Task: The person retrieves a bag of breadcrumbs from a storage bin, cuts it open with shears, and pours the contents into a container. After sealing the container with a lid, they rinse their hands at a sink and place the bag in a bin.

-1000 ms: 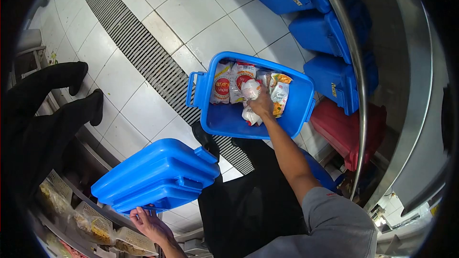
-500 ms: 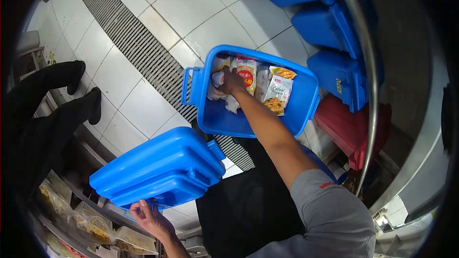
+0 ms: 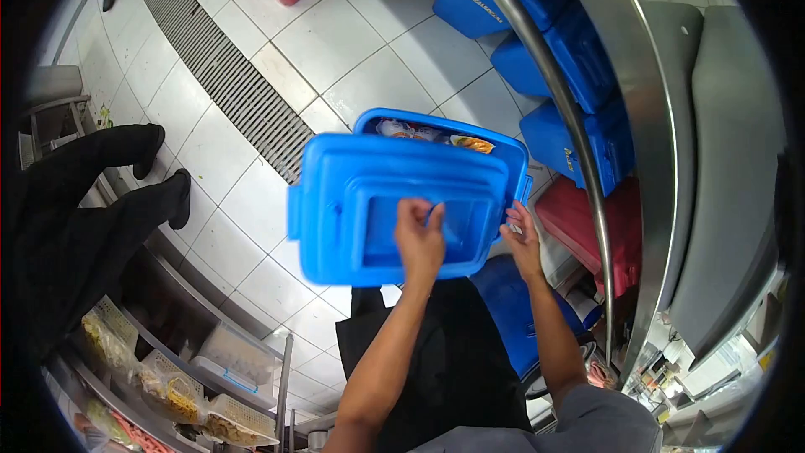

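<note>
Lid (image 3: 381,231) has swung from low on the left to over the blue box (image 3: 510,153), and the right hand (image 3: 524,239) is out of the box since the earlier frame. Nearest: black apron (image 3: 444,352), arms above it. Left hand's (image 3: 419,250) grip is nearly closed at the lid's sunken middle, holding it; exact finger contact blurred. Right grip half open, nothing in it, just beside the lid's right edge; can't tell if touching. Lid sits skewed, hiding most of the box; orange packet (image 3: 472,144) shows past its far edge. Box is on the tiled floor (image 3: 365,84). Metal rail (image 3: 579,134) on the right, blue bins (image 3: 574,147) behind it. Floor drain (image 3: 222,71) runs off far left.
</note>
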A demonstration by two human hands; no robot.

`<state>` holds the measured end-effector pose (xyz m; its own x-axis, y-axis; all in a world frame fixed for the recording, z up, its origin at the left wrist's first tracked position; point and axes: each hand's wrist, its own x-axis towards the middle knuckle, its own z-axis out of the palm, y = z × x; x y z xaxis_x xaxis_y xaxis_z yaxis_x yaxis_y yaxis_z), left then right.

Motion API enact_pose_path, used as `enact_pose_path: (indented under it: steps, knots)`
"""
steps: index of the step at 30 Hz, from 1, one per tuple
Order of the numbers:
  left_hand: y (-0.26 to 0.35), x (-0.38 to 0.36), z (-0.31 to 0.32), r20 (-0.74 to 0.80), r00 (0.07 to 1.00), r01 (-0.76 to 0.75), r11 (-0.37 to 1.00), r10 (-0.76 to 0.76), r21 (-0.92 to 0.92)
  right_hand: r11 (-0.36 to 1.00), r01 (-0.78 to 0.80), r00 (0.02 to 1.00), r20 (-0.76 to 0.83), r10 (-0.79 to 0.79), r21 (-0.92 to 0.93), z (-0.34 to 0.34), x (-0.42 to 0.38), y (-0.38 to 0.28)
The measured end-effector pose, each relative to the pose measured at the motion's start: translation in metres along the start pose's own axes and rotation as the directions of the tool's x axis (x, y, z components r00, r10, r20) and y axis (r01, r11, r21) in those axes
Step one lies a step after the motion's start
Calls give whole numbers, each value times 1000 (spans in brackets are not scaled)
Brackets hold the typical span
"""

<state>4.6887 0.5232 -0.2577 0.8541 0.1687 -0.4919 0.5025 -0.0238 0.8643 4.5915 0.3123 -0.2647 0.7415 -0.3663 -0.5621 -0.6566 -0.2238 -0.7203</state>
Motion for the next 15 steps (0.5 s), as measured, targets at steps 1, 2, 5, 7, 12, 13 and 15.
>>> enact_pose_path:
  steps: [1, 2, 5, 7, 12, 13, 15]
  knots:
    - [-5, 8, 23, 17, 1000, -8, 1000, 8, 2, 992, -33, 992, -128, 17, -125, 0, 1, 10]
    - [-6, 16, 42, -1, 999, -38, 999, 38, 19, 989, -48, 984, -176, 22, -142, 1, 9, 15]
    - [-13, 43, 75, -2, 1000, -10, 999, 10, 53, 966, 11, 944, -316, -94, -257, 1, 36, 41]
    - [-21, 44, 80, 18, 999, 49, 996, -50, 75, 960, 27, 937, -328, -121, -277, -2, 38, 49]
    - [-36, 36, 66, 171, 981, 40, 954, -94, 296, 971, -23, 935, -349, -63, -239, -11, 37, 81]
    - [-34, 35, 52, 157, 983, 43, 954, -94, 297, 977, -44, 904, -425, -51, -210, -11, 42, 94]
    - [-9, 41, 9, 131, 955, -296, 903, 268, 312, 970, -82, 867, -496, -44, -228, -15, 54, 112]
